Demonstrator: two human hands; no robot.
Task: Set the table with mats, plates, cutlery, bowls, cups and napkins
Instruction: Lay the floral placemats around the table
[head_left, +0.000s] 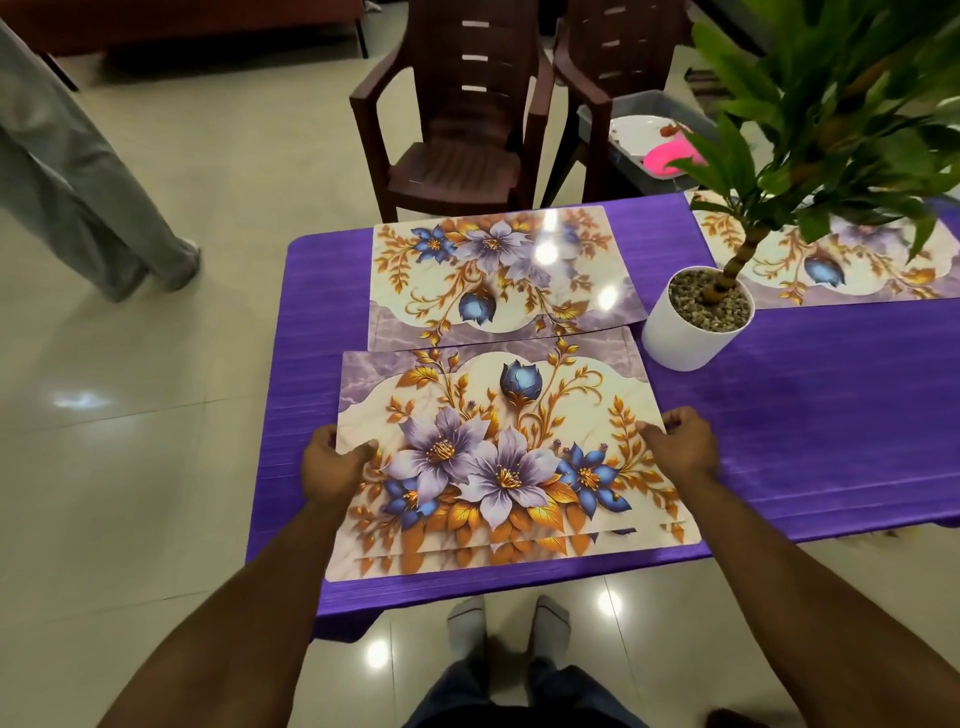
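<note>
Purple cloth (810, 415) covers the table, where a stack of floral mats (498, 457) lies at the near edge, long axis left-to-right, flowers toward the person. Left hand (332, 462) and right hand (680, 441) pinch its short sides.

No readable text, labels, brands, numbers or signs anywhere

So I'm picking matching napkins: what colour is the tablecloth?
Purple, faintly streaked. The tablecloth shows best in the head view, right of the mats.
</note>
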